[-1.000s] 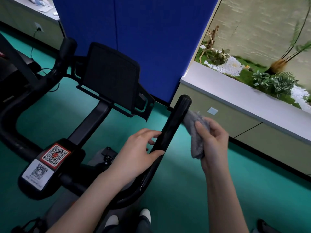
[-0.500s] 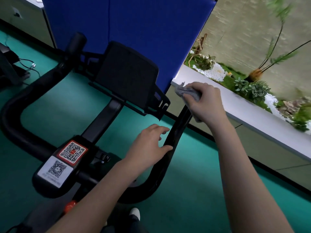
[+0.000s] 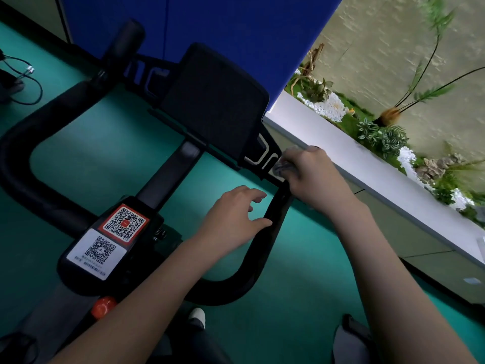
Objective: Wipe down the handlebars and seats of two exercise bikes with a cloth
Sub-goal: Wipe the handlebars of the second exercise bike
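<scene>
You see the teal floor (image 3: 91, 158) under the exercise bike (image 3: 168, 177), a looped black cable (image 3: 40, 88) lying far left.

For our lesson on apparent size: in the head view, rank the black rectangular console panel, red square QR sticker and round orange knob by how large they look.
1. Black rectangular console panel
2. Red square QR sticker
3. Round orange knob, partly hidden

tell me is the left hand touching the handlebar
Touching. The head view shows the left hand with its thumb tip resting against the inner side of the handlebar, no gap between them; its other fingers stop short of it.
</scene>
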`<state>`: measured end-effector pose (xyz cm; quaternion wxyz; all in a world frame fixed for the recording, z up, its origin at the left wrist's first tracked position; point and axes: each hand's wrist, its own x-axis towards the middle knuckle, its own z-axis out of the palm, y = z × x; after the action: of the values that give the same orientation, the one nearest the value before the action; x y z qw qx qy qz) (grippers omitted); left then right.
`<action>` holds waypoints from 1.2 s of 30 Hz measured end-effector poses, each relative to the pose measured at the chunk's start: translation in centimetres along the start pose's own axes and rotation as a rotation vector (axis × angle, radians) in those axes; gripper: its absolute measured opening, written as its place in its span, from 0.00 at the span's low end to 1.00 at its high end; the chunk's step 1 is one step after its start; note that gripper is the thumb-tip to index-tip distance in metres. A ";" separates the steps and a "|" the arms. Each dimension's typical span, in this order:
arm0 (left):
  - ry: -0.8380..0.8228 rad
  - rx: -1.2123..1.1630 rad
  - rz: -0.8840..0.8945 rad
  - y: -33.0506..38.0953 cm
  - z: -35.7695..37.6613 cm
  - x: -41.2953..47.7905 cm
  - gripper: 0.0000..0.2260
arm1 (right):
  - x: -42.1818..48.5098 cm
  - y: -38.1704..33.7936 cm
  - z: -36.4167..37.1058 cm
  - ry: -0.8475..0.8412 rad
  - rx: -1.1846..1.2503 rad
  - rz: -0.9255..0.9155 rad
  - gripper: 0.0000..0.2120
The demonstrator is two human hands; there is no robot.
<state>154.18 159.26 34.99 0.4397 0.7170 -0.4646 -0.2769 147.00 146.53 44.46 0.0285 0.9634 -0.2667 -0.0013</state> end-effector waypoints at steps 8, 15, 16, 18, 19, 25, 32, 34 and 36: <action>-0.018 -0.017 -0.027 -0.3 -1.0 -1.6 0.22 | -1.6 -1.9 1.0 -0.190 0.189 0.026 0.08; -0.029 -0.030 -0.044 -0.5 -1.5 -2.7 0.22 | -5.4 -0.9 1.9 0.037 0.640 0.206 0.06; -0.034 -0.031 -0.047 -0.4 -1.4 -2.8 0.22 | -6.1 -0.5 2.0 0.114 0.762 0.254 0.06; -0.048 -0.033 -0.055 -0.3 -1.1 -2.9 0.22 | -7.4 0.3 2.2 0.322 0.947 0.344 0.07; -0.057 -0.033 -0.056 -0.2 -1.0 -2.9 0.22 | -7.8 0.7 2.3 0.427 0.981 0.374 0.08; -0.084 0.015 -0.035 0.5 0.2 -3.0 0.23 | -8.3 0.6 5.7 0.560 0.941 0.413 0.09; -0.066 0.091 -0.020 0.7 1.0 -4.2 0.24 | -9.0 -1.6 8.6 0.551 0.992 0.364 0.11; -0.056 0.093 -0.019 0.9 0.9 -4.5 0.23 | -9.2 -2.0 8.8 0.545 1.018 0.364 0.10; -0.044 0.094 -0.022 0.9 0.8 -4.9 0.22 | -9.8 -2.5 9.0 0.528 1.041 0.353 0.10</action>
<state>151.09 163.23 35.36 0.3920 0.7357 -0.4789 -0.2753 139.67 153.21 35.21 -0.3810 0.7599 -0.3720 0.3728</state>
